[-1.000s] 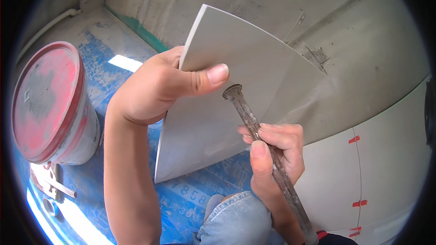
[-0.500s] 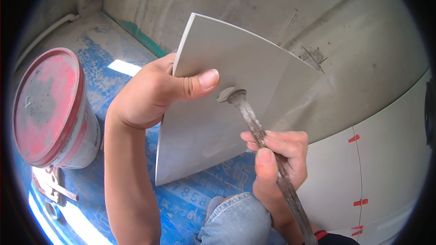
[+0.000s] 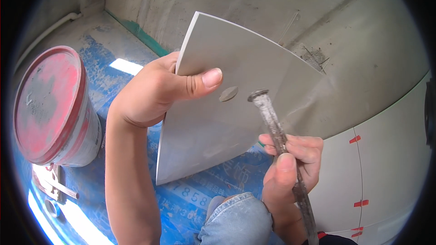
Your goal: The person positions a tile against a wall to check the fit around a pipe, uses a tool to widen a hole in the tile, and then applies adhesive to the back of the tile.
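Observation:
My left hand (image 3: 156,88) grips the left edge of a glossy grey tile (image 3: 204,131), thumb on its face and fingers behind it. The tile is held tilted above the floor. Beside the thumb, the tile's face has a small grey oval spot (image 3: 228,94); whether it is a hole or a mark I cannot tell. In my right hand (image 3: 293,172) is a worn metal bar (image 3: 275,124) with a flared, flattened end. That end appears just right of the oval, in front of the tile, and seems apart from its surface.
A bucket with a dusty red lid (image 3: 47,104) stands at the left on blue floor sheeting (image 3: 190,199). A flat tool and a tape roll (image 3: 52,208) lie below it. Concrete wall (image 3: 354,63) rises behind; pale tiles with red clips (image 3: 361,203) cover its lower right. My knee (image 3: 238,220) is below.
My right hand has drawn the metal bar right and back from the tile, uncovering the whole oval spot. The left hand and tile have shifted only slightly.

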